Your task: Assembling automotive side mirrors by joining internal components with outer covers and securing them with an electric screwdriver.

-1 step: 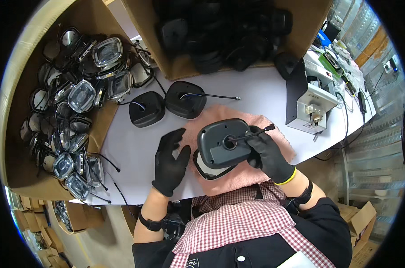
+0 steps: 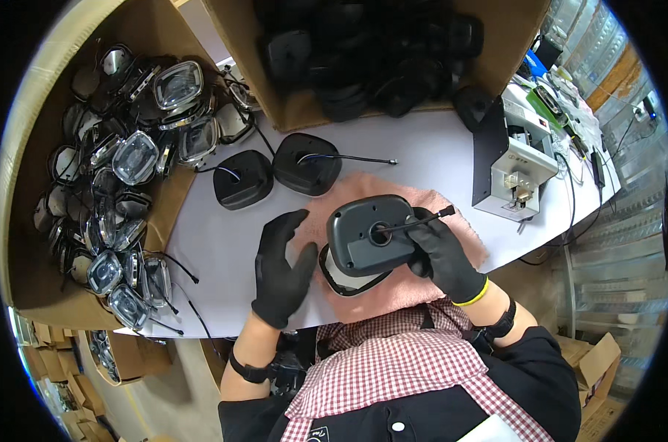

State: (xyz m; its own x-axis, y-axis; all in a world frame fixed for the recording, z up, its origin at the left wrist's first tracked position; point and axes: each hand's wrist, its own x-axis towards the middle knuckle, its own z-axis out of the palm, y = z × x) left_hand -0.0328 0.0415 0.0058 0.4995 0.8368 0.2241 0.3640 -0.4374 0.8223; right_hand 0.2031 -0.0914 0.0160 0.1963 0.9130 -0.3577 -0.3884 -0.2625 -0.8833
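In black gloves, my right hand (image 2: 444,254) grips a black lamp housing (image 2: 367,247) by its right edge. The housing is rounded and nearly square, with its back up. From a round hole in it a black cable (image 2: 415,223) runs to a small plug beside my right thumb. Partly covered by the housing is a pale, dark-rimmed lamp part (image 2: 348,286) lying on a pink cloth (image 2: 415,295). To the left of these, my left hand (image 2: 282,269) is open and holds nothing, its fingers and thumb apart.
Two black housings (image 2: 243,180) with wires lie beyond the cloth. At left, a big carton (image 2: 24,272) is full of clear-faced lamp units (image 2: 135,158). Another carton (image 2: 238,66) holds black housings at the back. A white-and-black machine (image 2: 522,166) stands at the table's right, near cables and tools.
My left hand has shifted slightly, with its thumb a little nearer the housing. My right hand and the lamp housing look almost unchanged.
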